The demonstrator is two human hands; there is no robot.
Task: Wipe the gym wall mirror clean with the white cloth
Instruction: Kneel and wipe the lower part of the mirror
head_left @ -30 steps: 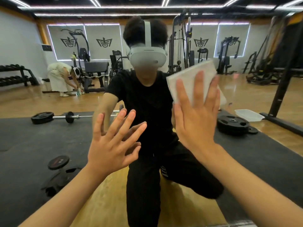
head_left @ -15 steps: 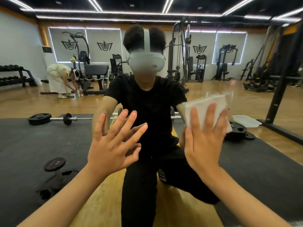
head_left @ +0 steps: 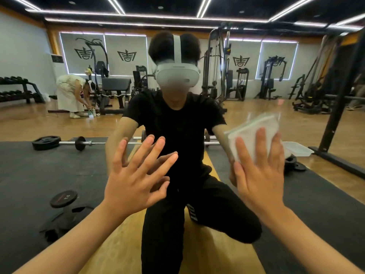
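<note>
Right hand [head_left: 260, 175]: fingers are straight and spread, pressed flat over the white cloth [head_left: 254, 131]. Nothing is curled round the cloth, so it is pinned to the glass by palm pressure only. The cloth is folded into a thick pad and is held against the mirror [head_left: 49, 175] right of centre. Its top edge is blurred, so a stroke is judged to be under way.

Left hand [head_left: 134, 178]: fingers are apart and straight, and nothing is held. The fingertips are met by their own reflection, so the hand is taken to be braced on the glass, left of the cloth and apart from it.

Reflected in the glass: a kneeling figure in black [head_left: 177, 135], a barbell [head_left: 59, 143] far left on the dark mat, a white tray [head_left: 298, 150] just right of the cloth, a weight plate [head_left: 63, 198] near left.

Risks noted:
- The cloth may be slid out from under the flat palm, since it is not pinched. A fast stroke or a loosened fold would cause it.
- Finger marks may be left on the glass by the bare left hand. That patch would have to be wiped last.
- Streaks may be left if pressure is carried by the fingers alone.
- How much glass is already clean cannot be told.
</note>
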